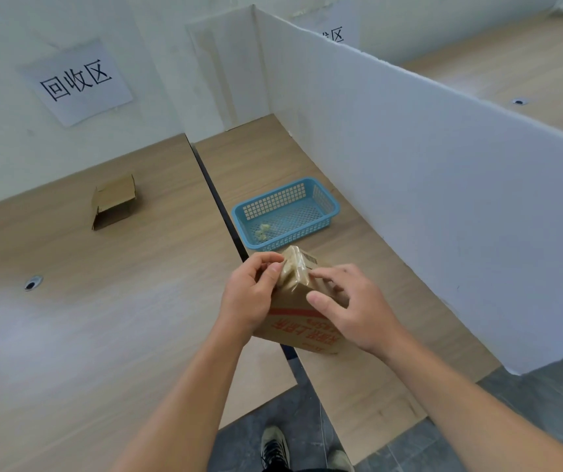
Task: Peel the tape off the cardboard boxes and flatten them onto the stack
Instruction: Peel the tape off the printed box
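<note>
I hold a small brown cardboard box [298, 318] with red print above the near edge of the wooden table. Clear tape [295, 272] covers its top end, over a barcode label. My left hand [251, 298] grips the box's left side, thumb and fingers curled at the taped top. My right hand [351, 308] rests on the box's right side, its fingertips pinching at the tape's edge. A flattened cardboard box [113, 202] lies on the left table, far from both hands.
A blue plastic basket [320, 195] holding crumpled tape scraps sits just beyond the box. A white partition board [426, 165] walls off the right side. A dark gap [215, 195] divides the two tables. A paper sign [77, 81] hangs on the wall.
</note>
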